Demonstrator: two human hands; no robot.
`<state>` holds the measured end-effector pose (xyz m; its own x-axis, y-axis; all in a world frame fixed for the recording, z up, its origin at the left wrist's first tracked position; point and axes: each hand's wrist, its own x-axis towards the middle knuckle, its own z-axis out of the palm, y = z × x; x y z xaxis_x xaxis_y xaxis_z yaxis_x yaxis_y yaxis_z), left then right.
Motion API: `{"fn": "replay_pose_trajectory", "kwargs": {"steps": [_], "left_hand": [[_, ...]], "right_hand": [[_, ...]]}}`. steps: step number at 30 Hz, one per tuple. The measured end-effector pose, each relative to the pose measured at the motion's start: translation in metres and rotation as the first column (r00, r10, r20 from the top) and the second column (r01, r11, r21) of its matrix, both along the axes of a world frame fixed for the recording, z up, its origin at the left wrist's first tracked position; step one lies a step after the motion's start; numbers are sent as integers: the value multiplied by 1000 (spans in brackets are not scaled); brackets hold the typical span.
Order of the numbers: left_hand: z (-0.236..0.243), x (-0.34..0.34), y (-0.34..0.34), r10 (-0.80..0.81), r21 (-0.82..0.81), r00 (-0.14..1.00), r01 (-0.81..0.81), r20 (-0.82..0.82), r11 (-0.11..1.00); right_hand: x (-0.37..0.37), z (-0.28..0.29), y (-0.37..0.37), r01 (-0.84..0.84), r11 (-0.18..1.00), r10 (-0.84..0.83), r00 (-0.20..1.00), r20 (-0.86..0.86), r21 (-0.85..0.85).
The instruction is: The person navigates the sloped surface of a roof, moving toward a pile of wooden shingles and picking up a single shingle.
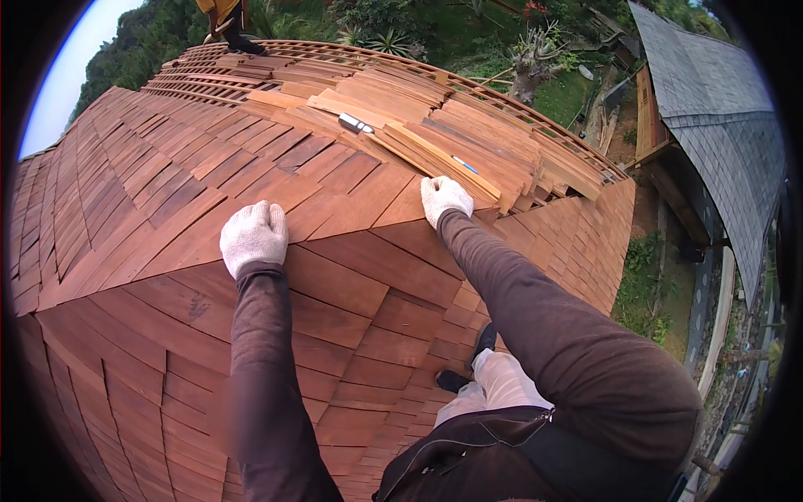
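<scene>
My left hand, in a white knit glove, is closed and rests at the ridge of a roof clad in reddish-brown wooden shingles. My right hand, gloved alike, is also closed, at the same ridge farther right and a little farther away. The fingers of both curl down out of sight, so what they grip, if anything, is hidden. Just beyond my right hand lie long pale wooden strips. A thin blue and white tool rests by them, and a silver and white tube-shaped thing lies farther off.
Loose wooden shingles are stacked on the far slope. Bare battens show at the back left, where another person stands. The roof drops off at its right edge, toward a lower grey-shingled roof. My feet stand on the near slope.
</scene>
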<state>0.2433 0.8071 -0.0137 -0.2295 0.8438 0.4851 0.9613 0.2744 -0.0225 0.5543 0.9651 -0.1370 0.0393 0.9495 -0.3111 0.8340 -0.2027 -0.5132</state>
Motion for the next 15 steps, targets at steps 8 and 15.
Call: {"fn": "replay_pose_trajectory", "kwargs": {"steps": [8, 15], "left_hand": [[2, 3, 1, -11, 0, 1000, 11, 12, 1000], [0, 2, 1, -14, 31, 1000, 15, -17, 999]], "right_hand": [[2, -19, 3, 48, 997, -45, 998, -42, 67], [0, -15, 2, 36, 997, -34, 999, -30, 64]]}}
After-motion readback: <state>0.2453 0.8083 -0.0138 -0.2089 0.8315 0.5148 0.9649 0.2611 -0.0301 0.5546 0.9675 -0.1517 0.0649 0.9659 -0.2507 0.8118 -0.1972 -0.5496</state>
